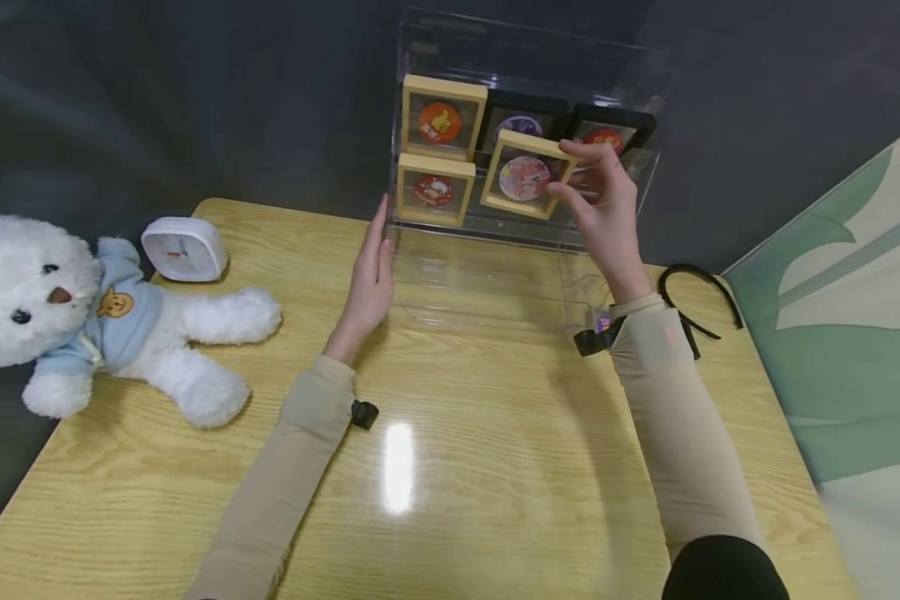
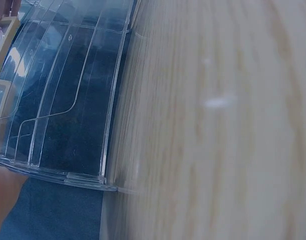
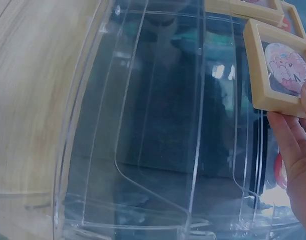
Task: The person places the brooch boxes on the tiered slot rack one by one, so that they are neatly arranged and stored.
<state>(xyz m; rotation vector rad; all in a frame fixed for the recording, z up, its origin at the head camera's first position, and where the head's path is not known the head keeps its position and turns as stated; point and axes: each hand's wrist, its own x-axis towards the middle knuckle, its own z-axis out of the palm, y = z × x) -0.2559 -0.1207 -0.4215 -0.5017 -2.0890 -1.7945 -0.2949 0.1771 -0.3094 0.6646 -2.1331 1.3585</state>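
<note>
Hands apart from each other: right hand (image 1: 603, 204) pinches the right edge of a light wooden frame with a pink round badge (image 1: 528, 177), thumb on the front; left hand (image 1: 367, 287) has fingers fairly straight, lying along the left side of a clear rack (image 1: 495, 236). Held frame is at the front of the rack, tilted, partly covering a black frame with a purple badge (image 1: 520, 125) on the far row (can't tell whether its bottom edge touches the shelf). Far row also has a wooden thumbs-up frame (image 1: 440, 121) at left and a black frame with a red badge (image 1: 606, 137) at right, partly behind the right hand. Near row, left: wooden frame with a red badge (image 1: 433, 190), just beside the held one with a gap between. Rack stands at the far side of the wood-grain desk (image 1: 495, 450). Left on desk: white plush bear (image 1: 131, 308) in a blue top, white clock (image 1: 185, 250) near it. Far right: black band (image 1: 720, 287), near a green-patterned panel (image 1: 855, 292).
</note>
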